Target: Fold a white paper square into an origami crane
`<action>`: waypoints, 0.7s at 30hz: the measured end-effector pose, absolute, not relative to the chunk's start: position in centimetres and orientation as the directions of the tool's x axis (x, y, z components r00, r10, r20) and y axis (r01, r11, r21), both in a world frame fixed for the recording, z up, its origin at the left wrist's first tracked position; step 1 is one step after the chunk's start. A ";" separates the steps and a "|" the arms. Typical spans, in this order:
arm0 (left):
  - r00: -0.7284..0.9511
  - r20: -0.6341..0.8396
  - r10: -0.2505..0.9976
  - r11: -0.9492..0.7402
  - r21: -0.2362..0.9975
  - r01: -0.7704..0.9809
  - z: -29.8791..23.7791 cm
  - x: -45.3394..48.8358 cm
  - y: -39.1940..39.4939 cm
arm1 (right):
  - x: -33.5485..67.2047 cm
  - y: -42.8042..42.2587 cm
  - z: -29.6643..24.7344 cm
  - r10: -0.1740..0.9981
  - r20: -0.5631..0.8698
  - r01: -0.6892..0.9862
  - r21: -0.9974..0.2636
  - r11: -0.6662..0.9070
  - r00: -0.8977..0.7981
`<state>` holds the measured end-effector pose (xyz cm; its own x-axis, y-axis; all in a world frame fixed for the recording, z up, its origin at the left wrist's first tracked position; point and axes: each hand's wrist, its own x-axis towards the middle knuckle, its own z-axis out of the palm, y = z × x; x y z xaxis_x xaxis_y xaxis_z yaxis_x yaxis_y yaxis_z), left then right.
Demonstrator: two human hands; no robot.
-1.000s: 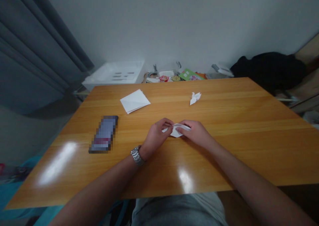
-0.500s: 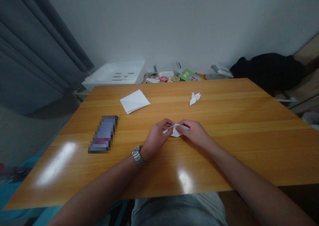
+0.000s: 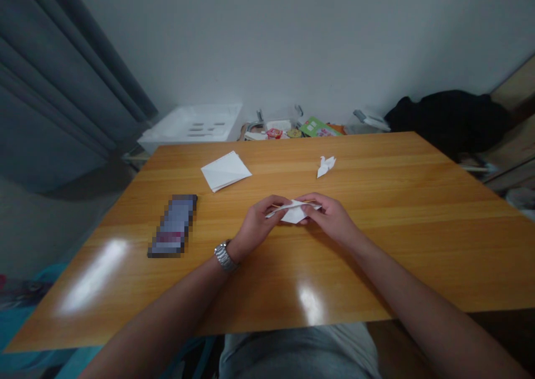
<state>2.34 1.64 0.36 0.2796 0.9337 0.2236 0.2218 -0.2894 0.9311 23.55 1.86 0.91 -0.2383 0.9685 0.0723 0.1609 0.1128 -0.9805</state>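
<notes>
A folded piece of white paper [image 3: 295, 215] is held between my two hands, above the middle of the wooden table [image 3: 267, 278]. My left hand [image 3: 263, 220], with a metal watch on its wrist, pinches the paper's left end between thumb and fingers. At the other end, my right hand [image 3: 328, 212] grips it with the thumb on the near side. Parts of the paper are hidden by the fingers. Beyond my right hand lies a white origami bird [image 3: 326, 166]. A stack of white paper sheets [image 3: 226, 171] rests to the far left of my hands.
To the left on the table lies a phone [image 3: 173, 226] with a blurred-out screen. Behind the far edge stand a white plastic tray [image 3: 196, 124] and a green booklet [image 3: 320, 127] among small items. A black cloth heap [image 3: 451, 122] is at the right.
Both hands have shifted slightly away from me and a little apart. More of the folded paper's near face now shows between them. The bird, sheets and phone stay in place.
</notes>
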 end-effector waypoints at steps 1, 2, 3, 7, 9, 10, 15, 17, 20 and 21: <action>0.283 0.218 0.934 -0.281 0.938 0.204 0.4 2.4 1.6 | 23.5 1.9 0.9 0.969 0.070 0.153 -0.982 0.109 -0.236; 0.284 0.212 0.935 -0.272 0.944 0.188 0.6 2.4 1.6 | 23.5 1.9 1.0 0.969 0.071 0.148 -0.983 0.108 -0.236; 0.282 0.207 0.937 -0.263 0.948 0.177 0.7 2.4 1.5 | 23.5 1.8 1.0 0.969 0.074 0.147 -0.983 0.111 -0.235; 0.249 0.207 0.946 -0.254 0.951 0.175 1.2 2.6 1.3 | 23.6 1.8 1.0 0.971 0.078 0.164 -0.980 0.116 -0.225; 0.236 0.218 0.947 -0.265 0.945 0.193 1.3 2.6 1.2 | 23.7 1.7 1.0 0.970 0.087 0.181 -0.975 0.130 -0.228; 0.232 0.224 0.946 -0.274 0.939 0.208 1.4 2.5 1.2 | 23.8 1.7 1.1 0.968 0.092 0.187 -0.973 0.138 -0.235; 0.215 0.252 0.944 -0.302 0.919 0.251 1.3 2.3 1.5 | 23.9 1.6 1.2 0.964 0.033 0.121 -0.990 0.067 -0.265; 0.208 0.254 0.944 -0.303 0.920 0.248 1.1 2.3 1.6 | 23.9 1.7 1.1 0.962 0.012 0.082 -0.996 0.035 -0.271; 0.186 0.266 0.946 -0.309 0.914 0.263 0.8 2.2 1.7 | 23.9 1.8 0.9 0.955 0.022 0.072 -0.996 0.045 -0.294; 0.178 0.274 0.945 -0.315 0.909 0.274 0.7 2.2 1.7 | 23.9 1.8 0.8 0.953 0.030 0.075 -0.996 0.056 -0.302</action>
